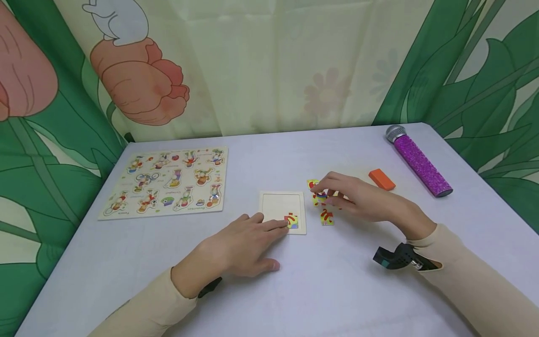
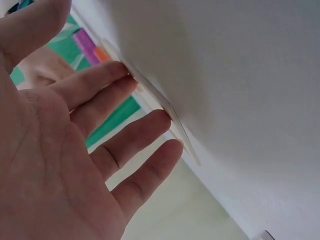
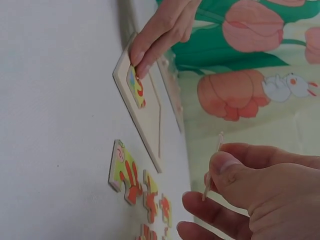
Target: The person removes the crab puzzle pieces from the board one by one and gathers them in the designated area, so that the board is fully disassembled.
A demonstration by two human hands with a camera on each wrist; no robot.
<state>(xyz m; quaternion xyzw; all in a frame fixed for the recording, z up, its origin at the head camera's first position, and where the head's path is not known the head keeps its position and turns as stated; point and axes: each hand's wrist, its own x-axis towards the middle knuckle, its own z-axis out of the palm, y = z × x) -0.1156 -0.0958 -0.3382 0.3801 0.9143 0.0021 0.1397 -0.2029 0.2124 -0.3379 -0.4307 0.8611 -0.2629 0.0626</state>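
Note:
My left hand (image 1: 242, 248) has its fingers extended, their tips on a small square wooden puzzle tray (image 1: 275, 203). Beside the fingertips, a yellow and red puzzle piece (image 1: 292, 222) lies in the tray's near right corner. Over the loose pieces to the right of the tray is my right hand (image 1: 358, 196). Its thumb and fingers pinch a thin wooden puzzle piece (image 3: 207, 187), which appears edge-on in the right wrist view, its printed face hidden. Several loose puzzle pieces (image 1: 326, 217) lie on the table below that hand, which partly covers them.
At the left, a larger wooden board (image 1: 225, 178) holds printed animal figures. An orange block (image 1: 382, 179) lies beyond the right hand, and a glittery purple microphone (image 1: 421, 164) lies farther right. A patterned curtain (image 1: 269, 70) hangs behind the white table.

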